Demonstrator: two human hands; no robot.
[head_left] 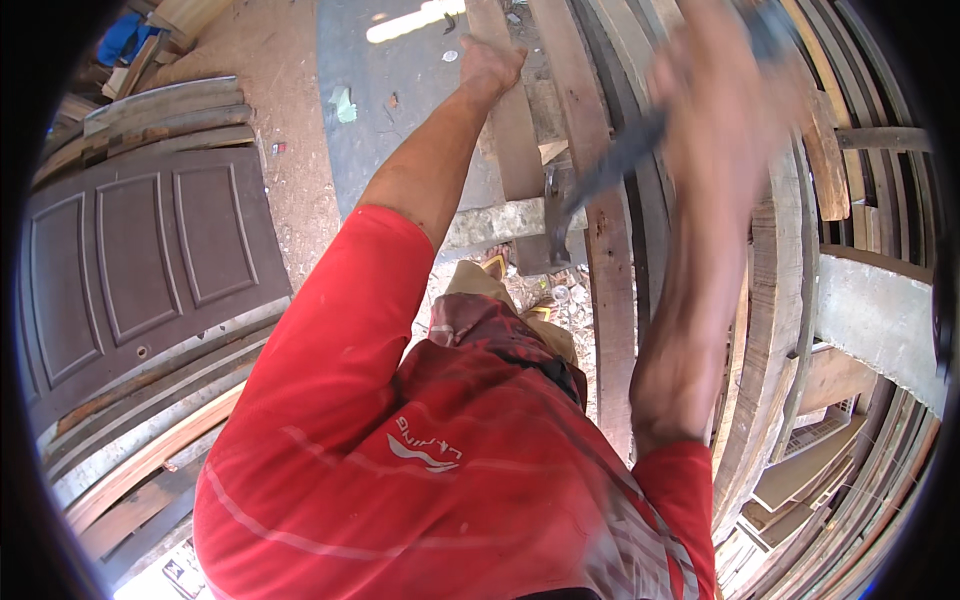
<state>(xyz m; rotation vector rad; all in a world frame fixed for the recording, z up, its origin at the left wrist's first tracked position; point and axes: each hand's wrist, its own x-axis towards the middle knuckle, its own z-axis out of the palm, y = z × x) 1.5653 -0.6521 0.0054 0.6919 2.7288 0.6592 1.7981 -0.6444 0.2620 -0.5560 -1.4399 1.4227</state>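
On our left, a dark brown door with three long raised panels [150, 265] lies on stacked wooden boards [160, 452]. Further right, our left hand [492, 65] is closed across a flat, weathered brown wooden plank [516, 140], which runs from the upper edge down to a pale, rough crosspiece [495, 225]. Just right of that plank hangs the dull grey metal head of a dark hammer with a slim, straight black handle [620, 158]; beside it runs a reddish-brown plank with small dark marks [612, 300]. Our right hand [722, 110] is wrapped around the hammer's handle, though it is so blurred that we cannot tell how each finger lies. Farthest right sits a broad pale-grey beam [875, 315].
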